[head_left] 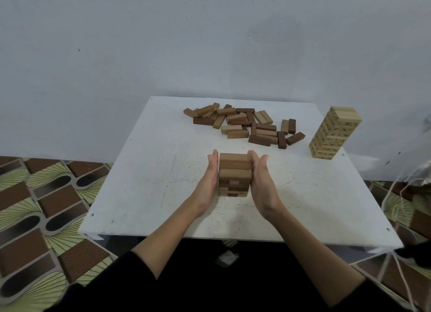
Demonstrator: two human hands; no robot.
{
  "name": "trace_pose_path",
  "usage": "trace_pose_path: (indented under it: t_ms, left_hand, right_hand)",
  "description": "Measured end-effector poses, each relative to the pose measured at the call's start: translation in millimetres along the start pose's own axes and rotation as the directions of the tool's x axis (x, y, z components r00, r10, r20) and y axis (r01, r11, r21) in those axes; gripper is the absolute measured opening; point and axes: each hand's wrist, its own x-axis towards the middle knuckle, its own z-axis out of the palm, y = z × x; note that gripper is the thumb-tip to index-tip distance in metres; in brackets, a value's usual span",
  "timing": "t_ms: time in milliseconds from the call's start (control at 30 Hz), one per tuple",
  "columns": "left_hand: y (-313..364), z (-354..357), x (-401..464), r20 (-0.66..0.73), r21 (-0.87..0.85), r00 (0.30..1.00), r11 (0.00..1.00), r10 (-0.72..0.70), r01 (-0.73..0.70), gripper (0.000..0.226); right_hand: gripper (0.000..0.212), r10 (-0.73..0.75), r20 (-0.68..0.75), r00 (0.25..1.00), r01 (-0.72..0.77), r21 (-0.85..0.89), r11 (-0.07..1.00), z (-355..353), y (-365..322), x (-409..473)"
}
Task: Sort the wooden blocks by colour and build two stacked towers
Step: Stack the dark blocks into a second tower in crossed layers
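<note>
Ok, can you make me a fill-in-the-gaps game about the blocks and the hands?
1. Both hands, left hand and right hand, press flat against the ____ tower.
2. The pale tower is the ____ of the two.
3. The loose blocks lie ____ the hands and the wall.

Missing words: brown; taller; between

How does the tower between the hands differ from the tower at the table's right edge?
The brown tower is short and darker; the pale tower is far taller. The left hand and right hand press flat against the brown tower; the pale tower stands untouched. Both have crosswise layers.
</note>
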Motion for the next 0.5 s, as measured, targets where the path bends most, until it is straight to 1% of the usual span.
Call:
trace_pose_path:
  t_ms: [33, 67, 100, 200, 300, 367, 467, 500]
  left_hand:
    - [-1, 0, -2, 0.017, 0.006, 1.000, 1.000, -0.025, 0.025, 0.075]
    - [0, 1, -2, -0.001, 0.032, 1.000, 0.999, -0.029, 0.029, 0.069]
    - [0, 1, -2, 0.006, 0.030, 0.999, 0.999, -0.039, 0.039, 0.063]
    - [4, 3, -3, 0.033, 0.007, 0.999, 1.000, -0.030, 0.030, 0.058]
    - [-1, 3, 1, 0.027, 0.006, 0.999, 1.000, -0.021, 0.021, 0.057]
    - [-2, 2, 1, 0.022, -0.005, 1.000, 1.000, -0.012, 0.012, 0.061]
    - [-4, 1, 1, 0.032, -0.020, 0.999, 1.000, -0.015, 0.016, 0.078]
    - [-5, 0, 2, 0.037, -0.022, 0.999, 1.000, -0.015, 0.016, 0.079]
  right_hand:
    - [0.078, -0.001, -0.005, 1.000, 0.001, -0.036, 0.999, 1, 0, 0]
    - [0.082, -0.005, -0.009, 1.000, 0.004, -0.075, 0.997, 2, -1, -4]
    - [0.084, 0.003, -0.013, 1.000, -0.004, -0.076, 0.997, 3, -2, -6]
    - [0.085, 0.033, 0.029, 0.999, -0.031, -0.050, 0.998, 5, -9, -10]
    - [0.085, 0.018, 0.041, 0.999, -0.018, -0.003, 1.000, 6, -9, -11]
    - [0.084, 0.011, 0.027, 1.000, -0.011, 0.008, 1.000, 6, -5, -9]
    - [0.089, 0.020, 0.018, 1.000, -0.019, -0.030, 0.999, 6, -1, -7]
    - [0.088, 0.024, 0.009, 1.000, -0.024, -0.042, 0.999, 6, 1, -6]
